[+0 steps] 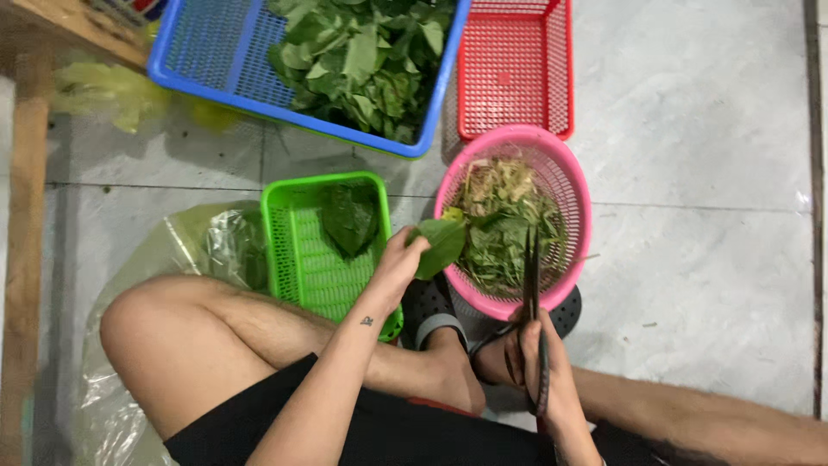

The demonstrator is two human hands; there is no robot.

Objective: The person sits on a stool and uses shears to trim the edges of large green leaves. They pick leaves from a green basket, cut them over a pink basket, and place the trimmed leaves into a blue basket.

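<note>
Black shorts (414,431), black sandals (429,304), wrist tattoo (366,320)

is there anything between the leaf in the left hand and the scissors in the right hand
Nothing visible does. The left hand holds the leaf at the near rim of the pink basket; the scissors in the right hand point up just beside it, open air between.

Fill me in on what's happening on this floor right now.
A person sits on the tiled floor with baskets of greens in front. The left hand holds a single green leaf between the green basket, which has one leaf lying in it, and the round pink basket of trimmings. The right hand grips black scissors, blades closed and pointing over the pink basket. A blue basket further off is heaped with leaves; the red basket looks empty.
</note>
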